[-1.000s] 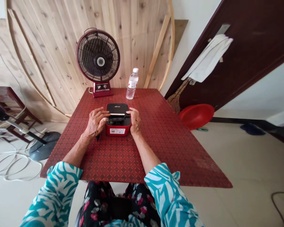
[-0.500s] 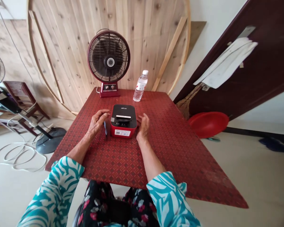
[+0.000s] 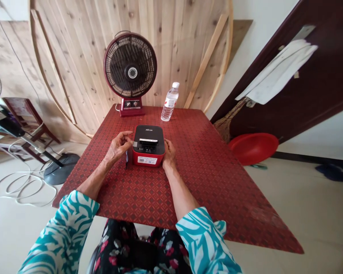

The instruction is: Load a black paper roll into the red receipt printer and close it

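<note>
A squat red box with a black top (image 3: 148, 133), which looks like a small label printer, sits on the table. A white strip lies across the slot in its lid, and a printed white label is stuck on its front. My right hand (image 3: 169, 154) is pressed along the printer's right side, its fingertips partly hidden behind it. At the left side, my left hand (image 3: 118, 146) has its thumb by the grey patch at the printer's corner and its index finger held apart. Below those fingers hangs a thin blue-grey strip (image 3: 127, 159); whether they touch it is unclear.
The printer stands on a red patterned table (image 3: 217, 182). Behind it are a dark red table fan (image 3: 130, 72) and a water bottle (image 3: 169, 102). A floor fan (image 3: 57, 167) and a chair (image 3: 28, 118) stand left. A red basin (image 3: 254, 148) is on the right.
My right hand has moved left and come against the printer's side. My left thumb has come closer to the printer's left corner. The view has shifted slightly.
</note>
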### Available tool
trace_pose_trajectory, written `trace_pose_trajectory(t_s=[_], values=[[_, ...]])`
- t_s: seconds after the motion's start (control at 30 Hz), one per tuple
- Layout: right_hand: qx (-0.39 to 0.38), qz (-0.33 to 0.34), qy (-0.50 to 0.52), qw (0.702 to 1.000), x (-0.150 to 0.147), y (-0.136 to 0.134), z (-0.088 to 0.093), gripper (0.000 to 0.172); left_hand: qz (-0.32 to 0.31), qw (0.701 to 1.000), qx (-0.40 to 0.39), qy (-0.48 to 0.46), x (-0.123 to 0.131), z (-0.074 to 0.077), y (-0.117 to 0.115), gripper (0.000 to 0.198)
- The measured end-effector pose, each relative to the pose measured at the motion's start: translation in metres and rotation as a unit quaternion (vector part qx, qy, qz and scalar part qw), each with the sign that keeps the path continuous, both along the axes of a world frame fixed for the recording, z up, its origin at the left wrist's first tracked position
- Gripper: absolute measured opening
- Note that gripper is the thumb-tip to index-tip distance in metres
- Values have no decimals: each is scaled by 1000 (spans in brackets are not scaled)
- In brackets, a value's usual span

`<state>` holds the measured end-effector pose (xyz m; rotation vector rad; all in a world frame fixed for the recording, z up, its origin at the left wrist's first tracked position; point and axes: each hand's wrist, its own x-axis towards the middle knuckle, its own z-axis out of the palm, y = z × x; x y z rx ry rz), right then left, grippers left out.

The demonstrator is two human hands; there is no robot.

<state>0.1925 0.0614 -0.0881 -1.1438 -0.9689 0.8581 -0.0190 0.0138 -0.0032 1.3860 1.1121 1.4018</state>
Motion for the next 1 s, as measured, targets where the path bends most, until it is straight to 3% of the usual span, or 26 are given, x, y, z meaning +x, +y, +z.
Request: trace_pose_trajectory(t_s=[0.57,1.0], values=[[25,9,-11,1000,-1,-2,6,35,-41,980,-161,-111,5,14,-2,68],[21,12,-12,1000,-1,-2,6,34,-51,981,-164,-88,-1,18,1,68]])
